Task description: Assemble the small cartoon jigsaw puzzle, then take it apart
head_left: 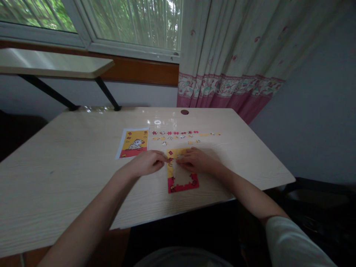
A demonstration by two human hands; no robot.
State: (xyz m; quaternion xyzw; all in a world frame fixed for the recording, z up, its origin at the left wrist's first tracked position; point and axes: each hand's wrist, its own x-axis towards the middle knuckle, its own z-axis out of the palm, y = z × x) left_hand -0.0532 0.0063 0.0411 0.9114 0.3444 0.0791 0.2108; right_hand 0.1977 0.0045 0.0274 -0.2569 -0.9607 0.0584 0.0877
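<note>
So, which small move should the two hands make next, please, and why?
Probably the left hand should steady the puzzle border: its fingertips are already at the left edge, the right hand has its fingers close by, and the middle is unfilled.

Can't read any words, numbers, brand names or signs anywhere. On the picture sheet (132, 144), can see little dark marks on the red shapes, but far too tiny and blurry to read. On the puzzle frame (183, 188), much the same: small dark marks, too tiny to make out. On the loose pieces (175, 133), only bits of colour and line, too small to read as letters.
</note>
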